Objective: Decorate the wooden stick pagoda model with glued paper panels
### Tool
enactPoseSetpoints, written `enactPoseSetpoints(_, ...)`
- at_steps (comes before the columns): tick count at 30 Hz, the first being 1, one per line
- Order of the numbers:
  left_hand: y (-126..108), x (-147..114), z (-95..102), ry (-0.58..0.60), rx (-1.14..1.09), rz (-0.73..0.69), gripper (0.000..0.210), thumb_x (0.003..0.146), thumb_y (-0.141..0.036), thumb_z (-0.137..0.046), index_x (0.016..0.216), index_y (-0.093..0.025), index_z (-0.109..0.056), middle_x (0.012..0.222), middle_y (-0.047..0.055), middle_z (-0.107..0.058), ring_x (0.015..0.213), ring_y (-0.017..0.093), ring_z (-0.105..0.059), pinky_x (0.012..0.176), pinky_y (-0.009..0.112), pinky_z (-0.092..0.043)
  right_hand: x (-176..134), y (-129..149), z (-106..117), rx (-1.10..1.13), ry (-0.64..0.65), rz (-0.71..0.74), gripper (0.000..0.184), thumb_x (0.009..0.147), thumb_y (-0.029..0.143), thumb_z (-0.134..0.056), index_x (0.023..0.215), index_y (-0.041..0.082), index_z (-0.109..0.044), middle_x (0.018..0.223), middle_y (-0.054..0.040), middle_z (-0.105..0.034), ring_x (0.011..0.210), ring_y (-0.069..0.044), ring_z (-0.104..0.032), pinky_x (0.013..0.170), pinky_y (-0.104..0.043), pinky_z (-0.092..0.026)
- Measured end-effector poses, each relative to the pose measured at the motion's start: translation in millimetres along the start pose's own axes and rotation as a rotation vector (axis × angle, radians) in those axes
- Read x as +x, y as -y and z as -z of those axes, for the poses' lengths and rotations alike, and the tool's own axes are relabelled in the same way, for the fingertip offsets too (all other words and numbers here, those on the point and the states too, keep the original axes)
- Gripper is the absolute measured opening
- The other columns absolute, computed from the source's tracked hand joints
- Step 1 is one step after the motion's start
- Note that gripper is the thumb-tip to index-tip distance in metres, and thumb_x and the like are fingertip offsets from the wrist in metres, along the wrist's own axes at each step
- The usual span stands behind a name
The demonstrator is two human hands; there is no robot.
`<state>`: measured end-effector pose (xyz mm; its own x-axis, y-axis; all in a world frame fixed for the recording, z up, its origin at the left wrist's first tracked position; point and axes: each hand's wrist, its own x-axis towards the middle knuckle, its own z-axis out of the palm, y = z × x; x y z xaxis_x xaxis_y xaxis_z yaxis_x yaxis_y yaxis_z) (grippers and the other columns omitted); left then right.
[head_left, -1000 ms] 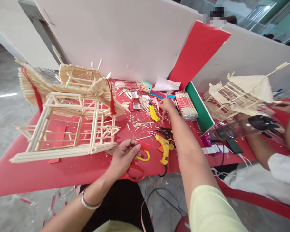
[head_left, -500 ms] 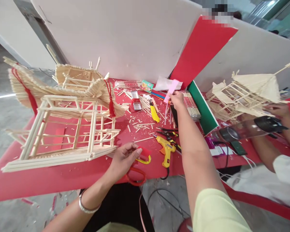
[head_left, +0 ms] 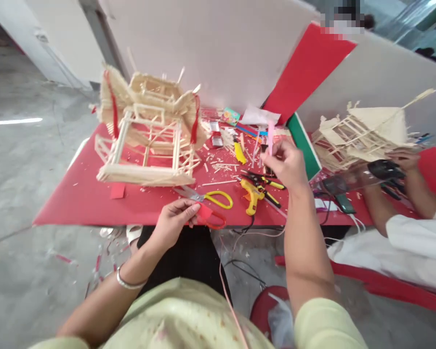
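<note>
"So, where are the pieces being handled?"

"The red paper [head_left: 205, 213] is at the left hand's [head_left: 174, 220] three o'clock, pinched between thumb and fingers. The pink strip [head_left: 271, 135] rises nearly upright at the right hand's [head_left: 287, 162] eleven o'clock, nipped at its lower end by thumb and fingertips."

"What's just changed?"

"The right hand has drawn back with that strip. A second ago it was reaching down among the loose sticks. The left hand has kept its paper. I'd judge the fetching is done and both pieces are at the ready, though they're well apart."

"And close by?"

"The scissors [head_left: 199, 197] lie at the left hand's two o'clock. The paper hides part of their red handle; whether they touch, I can't tell. A stick house [head_left: 141, 175] sits at the same hand's eleven. The glue gun [head_left: 252, 194] lies between seven and eight from the right hand."

"Farther out?"

"A yellow cutter [head_left: 239, 153] on the red table [head_left: 76, 203], at the right hand's nine o'clock. Well off at three, a co-worker's hand [head_left: 405, 159] is beside a second stick house [head_left: 380, 123]; its grip isn't clear."
</note>
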<state>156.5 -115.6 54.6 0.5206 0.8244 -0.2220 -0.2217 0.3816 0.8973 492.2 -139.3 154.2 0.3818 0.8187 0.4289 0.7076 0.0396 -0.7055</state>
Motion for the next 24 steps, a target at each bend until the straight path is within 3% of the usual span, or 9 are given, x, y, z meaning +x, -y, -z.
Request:
enactPoseSetpoints(3, 4.1, -26.7, 42.1, -0.173, 0.030, -0.027, 0.040, 0.072, -0.047, -0.092, 0.089, -0.014, -0.077, 0.060, 0.002, -0.068, 0.050, 0.010, -0.059, 0.050, 0.021, -0.048, -85.7, 38.0, -43.9, -0.084, 0.258, 0.062, 0.016, 0.089, 0.039, -0.077, 0.094, 0.026, -0.069, 0.090, -0.0011, -0.072, 0.078, -0.018, -0.065, 0.073, -0.031, -0.052)
enactPoseSetpoints(6, 3.9, -46.4, 79.2, -0.362, 0.131, -0.153, 0.049, 0.067, -0.043, -0.095, 0.101, -0.014, -0.077, 0.066, 0.000, -0.068, 0.053, 0.011, -0.063, 0.050, 0.021, -0.050, -147.9, 57.3, -106.0, -0.108, 0.465, 0.160, 0.014, 0.096, 0.039, -0.071, 0.105, 0.028, -0.073, 0.102, -0.0039, -0.077, 0.089, -0.022, -0.071, 0.080, -0.034, -0.053)
enactPoseSetpoints(9, -1.0, -53.9, 101.5, -0.452, 0.250, -0.242, 0.051, 0.068, -0.043, -0.093, 0.109, -0.015, -0.078, 0.076, -0.001, -0.067, 0.056, 0.009, -0.064, 0.051, 0.020, -0.050, -174.0, 68.7, -164.0, -0.280, 0.477, 0.213, 0.016, 0.103, 0.036, -0.062, 0.104, 0.027, -0.075, 0.099, -0.0063, -0.075, 0.093, -0.023, -0.071, 0.077, -0.031, -0.049)
enactPoseSetpoints(11, -4.5, -53.2, 109.0, -0.499, 0.300, -0.274, 0.050, 0.072, -0.043, -0.089, 0.112, -0.016, -0.079, 0.078, -0.002, -0.066, 0.058, 0.009, -0.062, 0.052, 0.020, -0.051, -174.1, 74.1, -189.0, -0.390, 0.426, 0.254, 0.024, 0.105, 0.043, -0.059, 0.109, 0.025, -0.075, 0.100, -0.0086, -0.074, 0.095, -0.024, -0.069, 0.074, -0.031, -0.046)
enactPoseSetpoints(17, -1.1, -38.9, 127.6, -0.524, 0.506, -0.321, 0.042, 0.079, -0.040, -0.083, 0.115, -0.020, -0.082, 0.083, 0.001, -0.073, 0.068, 0.013, -0.064, 0.064, 0.023, -0.052, -158.1, 75.8, -211.5, -0.435, 0.428, 0.341, 0.048, 0.100, 0.063, -0.055, 0.125, 0.026, -0.073, 0.113, -0.0125, -0.070, 0.104, -0.027, -0.064, 0.076, -0.032, -0.047)
enactPoseSetpoints(24, 7.0, -22.0, 143.5, -0.420, 0.819, -0.343, 0.038, 0.083, -0.040, -0.081, 0.116, -0.022, -0.082, 0.092, 0.004, -0.078, 0.075, 0.017, -0.066, 0.078, 0.028, -0.053, -160.9, 68.8, -206.9, -0.427, 0.422, 0.335, 0.043, 0.101, 0.054, -0.059, 0.131, 0.027, -0.072, 0.115, -0.0133, -0.068, 0.106, -0.029, -0.062, 0.083, -0.038, -0.052)
